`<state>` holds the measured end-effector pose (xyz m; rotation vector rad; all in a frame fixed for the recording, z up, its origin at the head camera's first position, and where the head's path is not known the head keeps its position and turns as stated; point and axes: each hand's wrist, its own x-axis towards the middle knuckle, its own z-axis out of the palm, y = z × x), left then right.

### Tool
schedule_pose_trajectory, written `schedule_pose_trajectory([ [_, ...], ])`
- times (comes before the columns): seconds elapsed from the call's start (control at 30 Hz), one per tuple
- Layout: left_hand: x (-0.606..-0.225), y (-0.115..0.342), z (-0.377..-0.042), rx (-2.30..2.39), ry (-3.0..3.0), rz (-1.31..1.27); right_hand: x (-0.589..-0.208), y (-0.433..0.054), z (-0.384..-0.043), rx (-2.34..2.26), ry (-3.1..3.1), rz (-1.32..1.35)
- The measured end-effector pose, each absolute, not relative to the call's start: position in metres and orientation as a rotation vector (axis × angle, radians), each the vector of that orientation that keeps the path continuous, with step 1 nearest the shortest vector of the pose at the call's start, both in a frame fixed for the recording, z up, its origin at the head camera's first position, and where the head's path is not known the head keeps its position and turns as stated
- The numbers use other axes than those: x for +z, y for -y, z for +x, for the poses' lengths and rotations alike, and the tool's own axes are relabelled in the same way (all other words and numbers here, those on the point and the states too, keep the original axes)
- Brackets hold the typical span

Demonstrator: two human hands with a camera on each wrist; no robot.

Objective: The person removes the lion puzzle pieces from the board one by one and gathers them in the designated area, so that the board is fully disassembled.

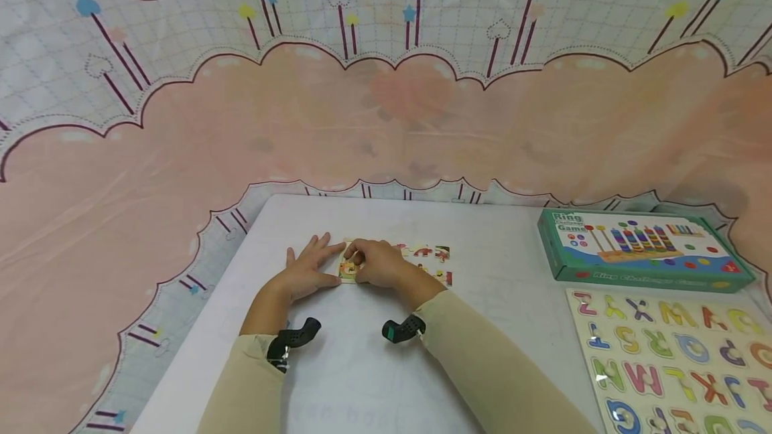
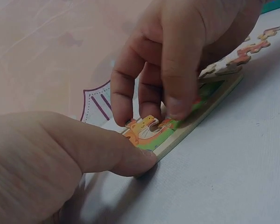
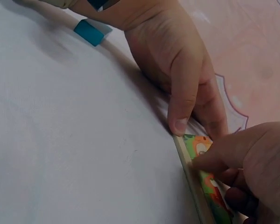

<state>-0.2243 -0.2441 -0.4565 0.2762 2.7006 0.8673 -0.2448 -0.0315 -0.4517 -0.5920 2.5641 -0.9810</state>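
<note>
A shallow wooden jigsaw puzzle board (image 2: 177,136) lies on the white table; the pieces in its left end show an orange animal on green. My left hand (image 1: 306,272) is at the board's left end, fingers spread, the straight thumb touching the near edge at the corner. Above the board my right hand (image 1: 378,263) has its fingers curled down, thumb against fingertips, on a puzzle piece (image 2: 166,124) at the left end. That piece is largely covered by the fingers, and the right thumb is blurred in the left wrist view.
Loose puzzle pieces (image 1: 424,251) lie in rows right of my right hand. A green ring game box (image 1: 645,280) stands at the table's right back. In front of it lies an alphabet board (image 1: 651,333). A patterned cloth (image 1: 386,119) hangs behind the table.
</note>
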Motion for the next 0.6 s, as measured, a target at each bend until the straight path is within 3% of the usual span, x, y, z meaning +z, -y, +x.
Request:
schedule_pose_trajectory([
  [0.6, -0.4566, 0.244, -0.2224, 0.863, -2.705, 0.281, -0.4559, 0.0348, -0.2374, -0.994, -2.683, -0.677],
])
